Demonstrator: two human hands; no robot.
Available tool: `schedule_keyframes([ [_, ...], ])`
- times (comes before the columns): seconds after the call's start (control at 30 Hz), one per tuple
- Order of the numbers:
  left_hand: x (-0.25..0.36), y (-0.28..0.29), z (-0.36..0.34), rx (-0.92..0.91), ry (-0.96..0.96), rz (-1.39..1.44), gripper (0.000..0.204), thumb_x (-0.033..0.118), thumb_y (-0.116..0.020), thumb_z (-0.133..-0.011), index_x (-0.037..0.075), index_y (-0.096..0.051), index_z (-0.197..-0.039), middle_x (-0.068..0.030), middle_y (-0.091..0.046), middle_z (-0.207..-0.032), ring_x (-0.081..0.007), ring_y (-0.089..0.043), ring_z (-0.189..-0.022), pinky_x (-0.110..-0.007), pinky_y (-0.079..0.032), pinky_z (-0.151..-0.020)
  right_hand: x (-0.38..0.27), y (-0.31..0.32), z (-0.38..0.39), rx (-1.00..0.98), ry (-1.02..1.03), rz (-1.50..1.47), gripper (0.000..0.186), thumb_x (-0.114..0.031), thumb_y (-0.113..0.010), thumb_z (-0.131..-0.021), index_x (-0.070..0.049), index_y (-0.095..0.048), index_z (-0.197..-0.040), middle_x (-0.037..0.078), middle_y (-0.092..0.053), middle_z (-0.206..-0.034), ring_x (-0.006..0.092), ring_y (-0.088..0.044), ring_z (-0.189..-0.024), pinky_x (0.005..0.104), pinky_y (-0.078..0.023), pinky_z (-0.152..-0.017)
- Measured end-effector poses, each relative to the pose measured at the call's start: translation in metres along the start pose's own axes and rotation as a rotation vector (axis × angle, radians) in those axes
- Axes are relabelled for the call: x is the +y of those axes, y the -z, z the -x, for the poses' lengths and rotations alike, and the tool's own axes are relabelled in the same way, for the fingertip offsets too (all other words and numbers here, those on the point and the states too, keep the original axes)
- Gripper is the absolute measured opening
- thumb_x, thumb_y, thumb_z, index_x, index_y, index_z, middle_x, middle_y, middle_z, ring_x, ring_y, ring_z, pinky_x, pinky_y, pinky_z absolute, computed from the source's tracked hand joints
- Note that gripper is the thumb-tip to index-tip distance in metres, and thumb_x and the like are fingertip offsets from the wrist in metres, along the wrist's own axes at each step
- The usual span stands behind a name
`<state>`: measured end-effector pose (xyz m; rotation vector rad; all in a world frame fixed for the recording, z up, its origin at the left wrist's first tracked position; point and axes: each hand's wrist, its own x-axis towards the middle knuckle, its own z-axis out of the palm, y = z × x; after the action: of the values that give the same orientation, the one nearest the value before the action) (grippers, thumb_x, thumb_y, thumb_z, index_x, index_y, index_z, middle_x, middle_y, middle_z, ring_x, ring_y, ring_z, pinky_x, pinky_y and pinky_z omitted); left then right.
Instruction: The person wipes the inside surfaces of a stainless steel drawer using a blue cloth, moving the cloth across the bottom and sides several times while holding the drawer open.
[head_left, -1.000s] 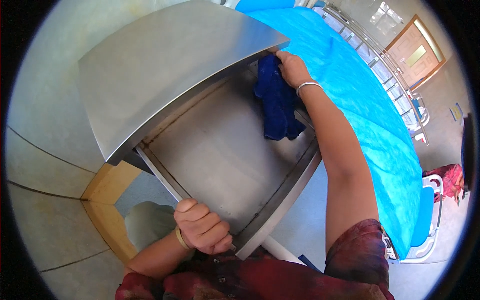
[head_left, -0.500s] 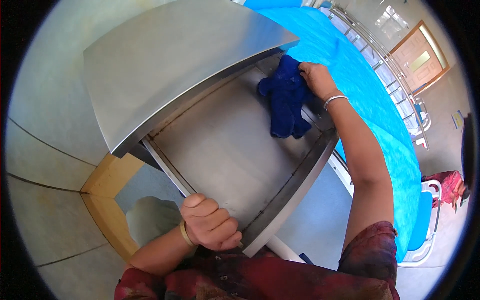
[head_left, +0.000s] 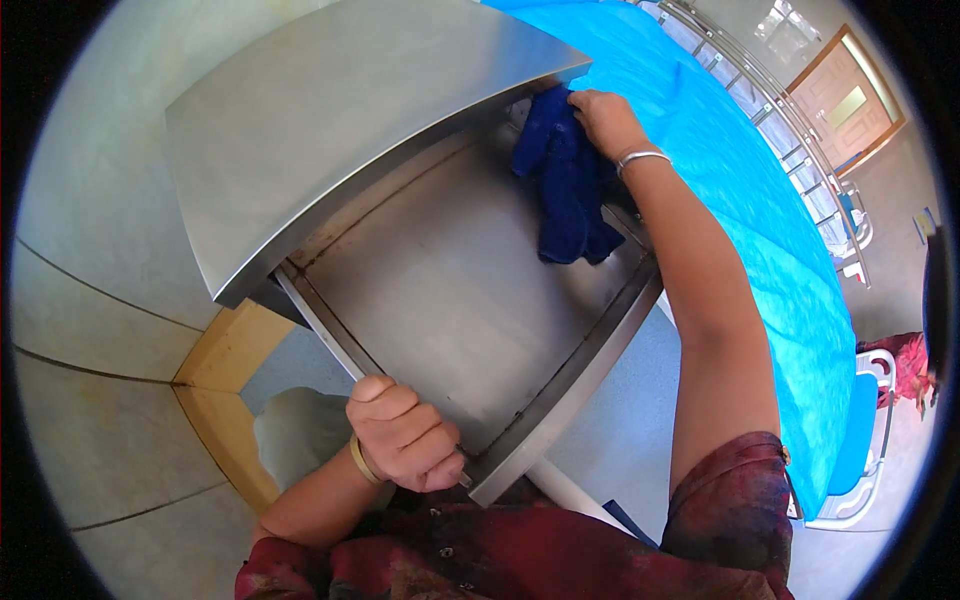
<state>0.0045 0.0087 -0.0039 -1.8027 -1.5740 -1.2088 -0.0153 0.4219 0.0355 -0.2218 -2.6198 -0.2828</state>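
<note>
A metal drawer (head_left: 430, 300) is pulled out of a steel bedside cabinet (head_left: 370, 120). My left hand (head_left: 405, 438) is closed around the near left corner of the drawer's rim, fingers curled. At the drawer's far right, my right hand (head_left: 608, 125) pinches the upper part of a dark blue cloth (head_left: 565, 200). Most of the cloth hangs down over the drawer's bottom, bunched in folds, with its top close to the cabinet's front edge. Part of the right fingers is hidden behind the cloth.
To the right, a bed (head_left: 700, 190) with a bright blue cover stands close against the cabinet. Metal side rails (head_left: 770, 115) of another bed run behind it. A wooden door (head_left: 850, 105) is at the far right, and a tiled wall (head_left: 100, 330) bounds the left.
My right hand has moved the blue cloth away from me and a little left, deeper toward the cabinet. My left hand keeps its grip on the drawer; the whole view has shifted slightly.
</note>
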Motion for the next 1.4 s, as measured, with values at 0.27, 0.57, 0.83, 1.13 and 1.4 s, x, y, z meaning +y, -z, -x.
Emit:
schedule_keyframes([
  [0.27,0.000,0.005,-0.001,-0.031,-0.020,-0.006,0.019,0.028,-0.054,-0.060,0.015,-0.042,-0.052,0.0005,-0.029,-0.050,-0.0151,-0.031,-0.044,-0.029,-0.022,-0.048,-0.002,0.046,0.051,-0.212,-0.018,0.166,0.014,-0.008,-0.048,-0.077,-0.006,-0.059,-0.085,0.016,-0.061,-0.081,0.0328,-0.061,-0.075,0.0413,-0.049,-0.068],
  [0.57,-0.002,0.008,-0.001,-0.037,-0.013,0.020,0.021,0.022,-0.058,-0.053,0.015,-0.039,-0.050,-0.0002,-0.031,-0.051,-0.0156,-0.032,-0.045,-0.029,-0.024,-0.048,-0.018,0.080,0.064,-0.516,0.037,0.375,0.014,-0.009,-0.048,-0.078,-0.005,-0.059,-0.085,0.017,-0.062,-0.081,0.0317,-0.062,-0.078,0.0406,-0.050,-0.067],
  [0.83,-0.003,0.007,0.000,-0.044,0.010,0.032,0.018,0.023,-0.057,-0.056,0.015,-0.042,-0.052,0.0006,-0.033,-0.051,-0.0160,-0.034,-0.046,-0.030,-0.025,-0.049,-0.020,0.052,0.045,-0.405,0.020,0.347,0.013,-0.009,-0.048,-0.078,-0.003,-0.057,-0.086,0.016,-0.061,-0.083,0.0310,-0.061,-0.079,0.0399,-0.051,-0.066],
  [1.13,-0.005,0.007,0.004,-0.071,-0.005,0.018,0.013,0.026,-0.054,-0.055,0.015,-0.047,-0.054,0.0024,-0.036,-0.052,-0.0152,-0.036,-0.046,-0.031,-0.025,-0.050,-0.071,-0.008,-0.022,-0.314,0.302,0.666,0.014,-0.016,-0.055,-0.074,-0.011,-0.068,-0.076,0.008,-0.063,-0.080,0.0210,-0.059,-0.081,0.0306,-0.049,-0.064],
  [1.4,-0.004,0.004,0.000,-0.023,0.022,0.046,0.026,0.028,-0.057,-0.046,0.016,-0.035,-0.049,0.0009,-0.027,-0.051,-0.0141,-0.031,-0.045,-0.028,-0.021,-0.047,-0.080,-0.084,-0.024,-0.313,-0.071,0.243,0.020,-0.008,-0.050,-0.076,-0.004,-0.063,-0.090,0.016,-0.061,-0.095,0.0294,-0.058,-0.092,0.0361,-0.049,-0.079],
])
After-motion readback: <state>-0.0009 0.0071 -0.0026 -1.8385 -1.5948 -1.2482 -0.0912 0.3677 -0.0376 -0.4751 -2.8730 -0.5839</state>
